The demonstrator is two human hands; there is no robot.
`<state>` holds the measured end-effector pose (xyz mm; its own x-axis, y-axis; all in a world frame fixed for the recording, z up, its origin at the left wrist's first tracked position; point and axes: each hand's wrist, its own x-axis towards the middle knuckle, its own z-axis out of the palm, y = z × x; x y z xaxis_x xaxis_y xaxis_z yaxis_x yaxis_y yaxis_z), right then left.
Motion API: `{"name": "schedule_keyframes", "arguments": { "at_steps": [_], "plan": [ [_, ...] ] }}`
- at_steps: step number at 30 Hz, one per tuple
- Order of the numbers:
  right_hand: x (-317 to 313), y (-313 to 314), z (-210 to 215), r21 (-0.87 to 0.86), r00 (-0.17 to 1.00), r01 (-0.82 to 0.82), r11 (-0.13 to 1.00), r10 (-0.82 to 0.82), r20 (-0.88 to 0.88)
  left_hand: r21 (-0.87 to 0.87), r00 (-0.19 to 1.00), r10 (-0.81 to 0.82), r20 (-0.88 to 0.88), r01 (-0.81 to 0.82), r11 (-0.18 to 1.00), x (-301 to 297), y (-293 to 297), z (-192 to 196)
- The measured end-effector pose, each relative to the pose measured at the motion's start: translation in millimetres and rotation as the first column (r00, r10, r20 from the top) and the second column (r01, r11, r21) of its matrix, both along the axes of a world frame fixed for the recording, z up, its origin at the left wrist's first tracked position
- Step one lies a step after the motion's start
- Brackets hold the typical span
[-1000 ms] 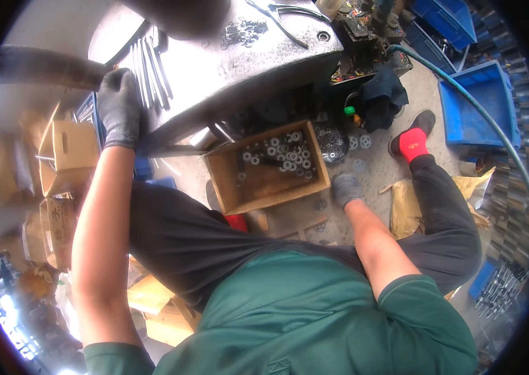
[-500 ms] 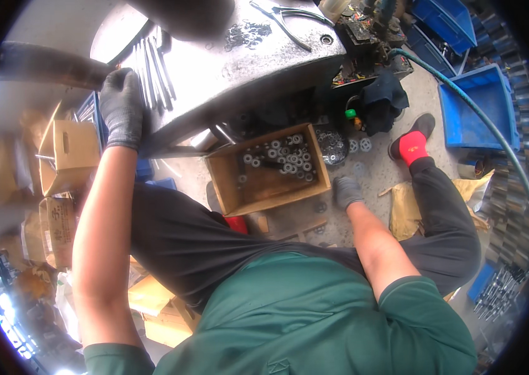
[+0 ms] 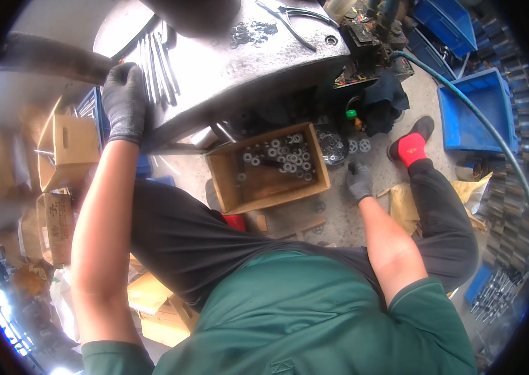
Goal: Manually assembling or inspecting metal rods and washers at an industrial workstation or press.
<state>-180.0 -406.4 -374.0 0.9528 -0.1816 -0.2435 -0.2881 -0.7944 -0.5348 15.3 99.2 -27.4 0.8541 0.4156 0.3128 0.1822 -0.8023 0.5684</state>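
My left hand, in a dark grey knitted glove, rests at the left edge of the metal worktable. Its fingers are curled, and what lies under them is hidden. Right beside it on the tabletop is a row of thin metal rods. Low over the floor, my right hand wears the same kind of glove. Its fingers reach out, slightly apart, just below some flat metal discs. To its left stands a wooden box holding several small ring-shaped metal parts.
Pliers lie on the table. A round container of metal discs stands beside the wooden box. Blue crates and a green hose are at the right. Cardboard boxes stand left; a dark bar reaches toward my left hand.
My right hand has moved a little right and away from me, covering the spot where a disc lay. My left hand stays at the table edge; the view has shifted slightly.
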Motion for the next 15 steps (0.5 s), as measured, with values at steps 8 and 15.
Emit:
{"name": "schedule_keyframes", "arguments": {
  "at_steps": [8,15],
  "plan": [
    [-20,6,4,-0.218,0.914,-0.405,0.888,0.403,-0.057,-0.006,1.000,-0.010,0.006,0.010,1.000,4,5,-2],
    [-19,25,3,-0.362,0.794,-0.606,0.708,0.515,-0.322,-0.072,0.999,-0.032,0.029,0.034,0.997,3,4,-3]
  ]
}}
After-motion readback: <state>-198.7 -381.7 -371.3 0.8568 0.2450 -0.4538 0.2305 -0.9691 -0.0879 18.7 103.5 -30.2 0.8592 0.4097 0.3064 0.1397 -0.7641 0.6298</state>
